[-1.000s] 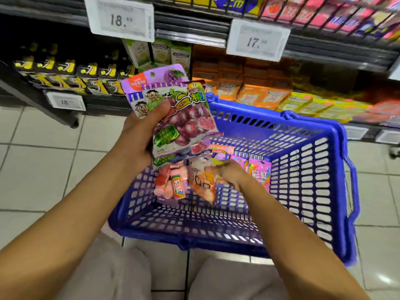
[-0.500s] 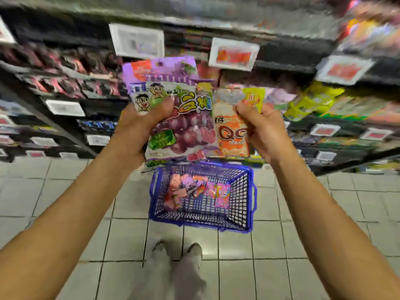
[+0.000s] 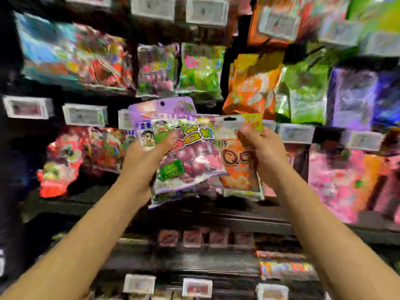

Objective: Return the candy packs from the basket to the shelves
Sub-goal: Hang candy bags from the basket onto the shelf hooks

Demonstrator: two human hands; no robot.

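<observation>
you're mid-carry: both packs are out of the basket, which is not in view, and held up in front of the shelves [image 3: 216,215], none placed yet. your left hand [image 3: 142,161] grips the purple grape candy pack [image 3: 188,161], thumb across its front, fingers curled behind. your right hand [image 3: 263,154] pinches the orange candy pack [image 3: 236,169] near its top edge, its left edge tucked behind the grape one.

both packs stand roughly upright, long axis vertical, hang-hole ends up, printed faces toward you; the grape pack tips slightly left.

next, i'd judge, you need to match each pack to its row. the hanging bags [image 3: 201,70] are too blurred to tell which row matches.
</observation>
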